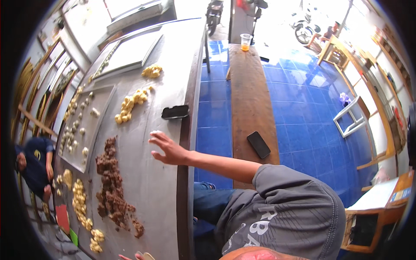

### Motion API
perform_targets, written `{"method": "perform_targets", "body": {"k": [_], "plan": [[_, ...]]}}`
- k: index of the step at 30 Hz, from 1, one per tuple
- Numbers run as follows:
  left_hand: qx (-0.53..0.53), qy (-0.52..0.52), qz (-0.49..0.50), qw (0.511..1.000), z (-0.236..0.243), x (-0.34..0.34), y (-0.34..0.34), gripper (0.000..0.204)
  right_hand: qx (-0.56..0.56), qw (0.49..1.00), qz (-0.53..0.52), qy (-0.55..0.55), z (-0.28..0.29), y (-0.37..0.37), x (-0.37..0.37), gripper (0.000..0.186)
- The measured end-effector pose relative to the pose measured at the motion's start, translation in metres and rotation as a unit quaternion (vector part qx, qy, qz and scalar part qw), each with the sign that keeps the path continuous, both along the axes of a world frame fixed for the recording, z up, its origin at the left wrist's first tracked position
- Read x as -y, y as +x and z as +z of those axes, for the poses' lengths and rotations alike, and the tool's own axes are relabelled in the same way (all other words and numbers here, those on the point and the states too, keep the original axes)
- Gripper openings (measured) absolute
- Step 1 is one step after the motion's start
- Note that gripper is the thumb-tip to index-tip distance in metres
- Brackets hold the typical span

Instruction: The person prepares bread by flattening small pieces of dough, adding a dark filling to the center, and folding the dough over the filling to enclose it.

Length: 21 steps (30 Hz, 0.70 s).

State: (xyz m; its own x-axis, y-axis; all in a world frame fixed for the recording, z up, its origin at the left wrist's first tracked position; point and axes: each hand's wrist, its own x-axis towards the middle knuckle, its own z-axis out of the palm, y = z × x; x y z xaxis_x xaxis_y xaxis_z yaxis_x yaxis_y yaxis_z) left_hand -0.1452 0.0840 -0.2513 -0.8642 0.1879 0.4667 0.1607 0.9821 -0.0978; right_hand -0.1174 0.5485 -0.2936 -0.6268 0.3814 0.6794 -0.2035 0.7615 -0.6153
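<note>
My right hand [167, 149] is open, fingers spread, above the steel table [151, 197] beside a long heap of brown crumbly mixture [108, 173]. Beyond my fingertips are a black phone-like object [175, 112] and a cluster of pale yellow dough pieces [128, 108]. More yellow pieces [80, 201] line the table's left side. A clear tray [99, 129] holds several small pale pieces. At the bottom edge, a few fingertips of my left hand [132, 256] show by a pale object; their grip is too cut off to tell.
A person in dark clothing [34, 162] is at the far left, near wooden racks [32, 91]. A wooden bench [249, 99] beside the table bears a drink cup [245, 42] and black phone [258, 144]. A white stool [349, 117] and wooden furniture [366, 227] stand right. Motorbikes [303, 32] are outside.
</note>
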Motion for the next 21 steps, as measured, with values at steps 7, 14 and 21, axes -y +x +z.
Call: {"method": "perform_targets", "body": {"k": [7,14,21], "plan": [[-0.021,0.127,-0.037,0.991,0.017,0.051,-0.044,0.064,0.068,0.991,-0.071,0.089,0.021,-0.008,0.027,0.031],[-0.043,0.078,0.055,0.994,-0.005,0.059,-0.072,0.078,0.011,0.999,-0.038,0.010,-0.018,-0.007,-0.005,0.038],[0.028,0.015,0.047,0.998,-0.038,0.072,-0.053,0.079,0.008,0.999,-0.010,-0.034,-0.020,-0.008,-0.003,0.039]]}}
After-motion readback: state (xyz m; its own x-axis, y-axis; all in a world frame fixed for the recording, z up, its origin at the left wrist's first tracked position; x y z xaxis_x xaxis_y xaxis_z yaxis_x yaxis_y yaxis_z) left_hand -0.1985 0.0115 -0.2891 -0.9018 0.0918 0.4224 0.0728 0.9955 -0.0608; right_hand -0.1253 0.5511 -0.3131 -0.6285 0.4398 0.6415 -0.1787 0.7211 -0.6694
